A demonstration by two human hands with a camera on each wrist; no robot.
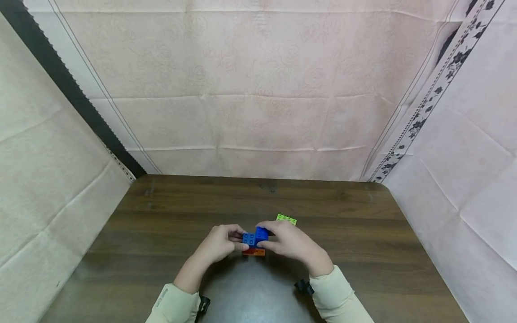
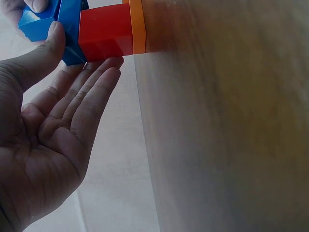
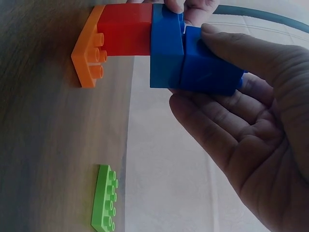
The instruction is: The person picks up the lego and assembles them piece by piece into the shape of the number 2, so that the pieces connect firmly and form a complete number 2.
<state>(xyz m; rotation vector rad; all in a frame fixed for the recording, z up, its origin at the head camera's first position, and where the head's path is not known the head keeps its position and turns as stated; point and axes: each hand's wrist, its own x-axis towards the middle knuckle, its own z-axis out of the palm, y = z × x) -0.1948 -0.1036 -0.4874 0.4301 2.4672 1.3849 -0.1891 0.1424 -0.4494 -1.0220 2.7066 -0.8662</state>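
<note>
A small stack of toy building bricks stands on the wooden table, an orange plate brick at the bottom with a red brick above it. Across the red one lies a wider blue brick. A second, blockier blue brick sits at the right end on top of that, and my right hand pinches it between thumb and fingers. My left hand steadies the stack from the left, thumb on the wider blue brick and fingers along its far side.
Just beyond my right hand, a flat lime-green brick with studs lies on the table. Pale patterned cloth hangs behind the table and along both sides.
</note>
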